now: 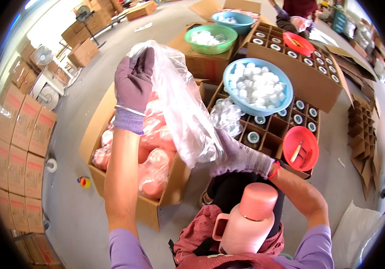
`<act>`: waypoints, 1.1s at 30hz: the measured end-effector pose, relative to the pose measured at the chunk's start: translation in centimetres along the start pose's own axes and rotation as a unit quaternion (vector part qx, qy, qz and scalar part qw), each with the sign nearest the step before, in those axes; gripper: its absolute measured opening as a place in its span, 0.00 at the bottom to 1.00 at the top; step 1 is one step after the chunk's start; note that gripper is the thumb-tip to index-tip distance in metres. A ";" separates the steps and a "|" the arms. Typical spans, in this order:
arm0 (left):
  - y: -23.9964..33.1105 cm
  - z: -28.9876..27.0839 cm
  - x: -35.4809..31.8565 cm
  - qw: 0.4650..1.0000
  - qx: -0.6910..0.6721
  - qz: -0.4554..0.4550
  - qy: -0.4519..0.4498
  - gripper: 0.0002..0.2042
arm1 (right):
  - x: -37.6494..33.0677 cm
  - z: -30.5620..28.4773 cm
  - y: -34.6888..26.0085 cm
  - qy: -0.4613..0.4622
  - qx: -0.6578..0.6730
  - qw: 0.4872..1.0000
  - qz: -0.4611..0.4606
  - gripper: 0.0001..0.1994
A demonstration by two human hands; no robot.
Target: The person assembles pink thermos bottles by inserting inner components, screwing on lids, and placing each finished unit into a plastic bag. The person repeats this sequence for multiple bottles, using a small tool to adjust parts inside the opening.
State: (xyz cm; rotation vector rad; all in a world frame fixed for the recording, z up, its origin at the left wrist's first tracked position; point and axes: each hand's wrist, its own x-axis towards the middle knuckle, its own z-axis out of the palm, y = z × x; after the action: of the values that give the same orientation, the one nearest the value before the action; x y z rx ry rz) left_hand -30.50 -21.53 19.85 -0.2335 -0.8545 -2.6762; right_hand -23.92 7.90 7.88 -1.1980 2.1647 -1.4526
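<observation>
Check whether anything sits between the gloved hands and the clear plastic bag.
Nothing visible does: the left hand grips the clear plastic bag at its top, and the right hand holds its lower end.

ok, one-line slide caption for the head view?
Gloved hands, left and right, hold a clear plastic bag above a pink flask.

Grey concrete floor point(84, 224) carries everything: open cardboard box point(156, 201) w/ pink bagged items at centre, divided carton point(273, 134) just right of it, more boxes behind. Stacked sealed cartons point(17, 148) along left side; small yellow-red item point(84, 182) lies loose nr the open box. White sack point(358, 224) at lower right.
</observation>
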 end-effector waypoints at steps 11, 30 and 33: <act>-17.1 -0.7 -16.6 0.792 0.608 -0.057 -0.019 0.24 | -5.7 -4.8 0.6 0.278 -0.133 0.937 0.164 0.09; -14.3 -0.8 -23.1 0.928 0.249 -0.275 -0.031 0.12 | -16.1 -7.4 5.4 0.376 -0.405 0.804 0.219 0.24; -12.6 -2.0 -25.8 0.825 0.483 -0.230 -0.183 0.21 | -19.6 -1.7 3.9 0.470 -0.047 0.863 0.180 0.23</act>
State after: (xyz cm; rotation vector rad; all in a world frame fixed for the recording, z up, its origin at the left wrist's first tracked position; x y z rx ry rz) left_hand -10.92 -6.48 5.07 -0.3109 -2.5073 -2.1833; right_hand -14.64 24.39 1.10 0.0221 2.8378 -1.9957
